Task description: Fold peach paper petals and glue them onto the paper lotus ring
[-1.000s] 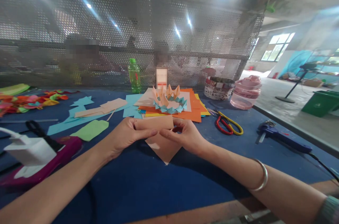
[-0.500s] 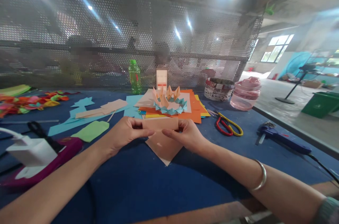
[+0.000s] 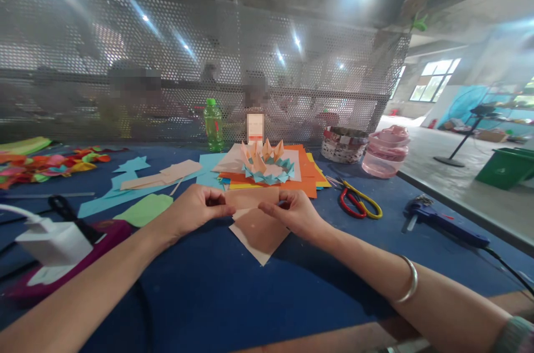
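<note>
My left hand [image 3: 196, 209] and my right hand [image 3: 292, 213] both pinch a folded strip of peach paper [image 3: 251, 198], one at each end, just above the blue table [image 3: 233, 292]. Under the strip lies a peach paper square [image 3: 259, 233], turned corner-on toward me. Beyond my hands stands a paper flower [image 3: 267, 163] of peach and teal folded pieces on a stack of orange and yellow sheets [image 3: 306, 178]. A silver bangle rings my right forearm.
Scissors with red and yellow handles [image 3: 359, 204] and a blue glue gun [image 3: 440, 219] lie to the right. A green bottle [image 3: 213, 125], a woven basket [image 3: 344, 142] and a pink jar [image 3: 386, 150] stand at the back. Paper scraps [image 3: 142, 180], a white charger [image 3: 52, 242] sit left. People sit behind a perforated screen.
The peach strip has become narrower between my fingers and has come down closer to the square on the table. My hands stayed in about the same place.
</note>
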Action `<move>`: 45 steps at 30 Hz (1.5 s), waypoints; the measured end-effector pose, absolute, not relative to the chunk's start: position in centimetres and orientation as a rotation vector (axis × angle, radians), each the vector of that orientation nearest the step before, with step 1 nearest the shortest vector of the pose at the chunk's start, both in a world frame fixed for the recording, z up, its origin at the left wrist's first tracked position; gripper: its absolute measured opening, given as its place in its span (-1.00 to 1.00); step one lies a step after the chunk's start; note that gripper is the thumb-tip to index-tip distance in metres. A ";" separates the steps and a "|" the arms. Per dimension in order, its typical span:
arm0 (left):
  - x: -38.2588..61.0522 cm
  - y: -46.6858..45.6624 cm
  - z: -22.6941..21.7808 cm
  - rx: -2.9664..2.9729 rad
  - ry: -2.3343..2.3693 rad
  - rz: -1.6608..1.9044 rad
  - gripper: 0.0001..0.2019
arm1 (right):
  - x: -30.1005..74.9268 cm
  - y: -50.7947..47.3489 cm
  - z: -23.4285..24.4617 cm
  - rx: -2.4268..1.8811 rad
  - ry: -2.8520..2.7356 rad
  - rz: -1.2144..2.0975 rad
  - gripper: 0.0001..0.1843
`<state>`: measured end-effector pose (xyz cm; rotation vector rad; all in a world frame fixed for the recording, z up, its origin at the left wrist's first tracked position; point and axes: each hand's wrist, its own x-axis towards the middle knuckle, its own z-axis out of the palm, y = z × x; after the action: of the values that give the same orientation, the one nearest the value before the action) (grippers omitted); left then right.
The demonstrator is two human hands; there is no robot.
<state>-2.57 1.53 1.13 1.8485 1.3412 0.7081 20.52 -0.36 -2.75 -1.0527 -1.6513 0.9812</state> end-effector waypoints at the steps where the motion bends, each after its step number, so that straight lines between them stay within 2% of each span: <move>1: -2.6 1.6 1.1 1.843 1.349 0.706 -0.70 | 20.6 -0.3 -2.7 -1.066 -1.641 0.989 -0.56; 10: -2.8 1.7 0.9 1.888 1.404 0.726 -0.72 | 20.7 -0.1 -2.3 -1.158 -1.672 0.919 -0.75; 16: -2.8 1.6 0.7 1.906 1.378 0.730 -0.76 | 20.9 0.2 -2.4 -1.196 -1.658 0.876 -0.77; 26: -2.8 1.3 1.3 1.854 1.346 0.688 -0.68 | 21.3 0.6 -2.6 -1.183 -1.680 0.760 -0.79; 32: -2.5 0.9 2.1 1.441 1.142 0.891 -0.57 | 21.4 1.1 -3.0 -1.170 -1.720 0.708 -0.86; 35: -2.3 0.8 1.8 1.366 1.095 0.822 -0.55 | 21.2 0.6 -3.0 -1.129 -1.812 0.649 -0.90; 41: -1.8 0.0 1.3 1.407 1.012 0.579 -0.48 | 20.9 0.1 -3.0 -1.028 -1.981 0.431 -0.82; 45: -1.9 -0.2 1.2 1.445 0.948 0.513 -0.52 | 20.9 0.0 -3.0 -0.993 -1.999 0.390 -0.81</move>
<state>-1.86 -0.17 1.23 1.4454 0.9479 0.5127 20.93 0.04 -2.97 -0.9929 -1.9986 0.3903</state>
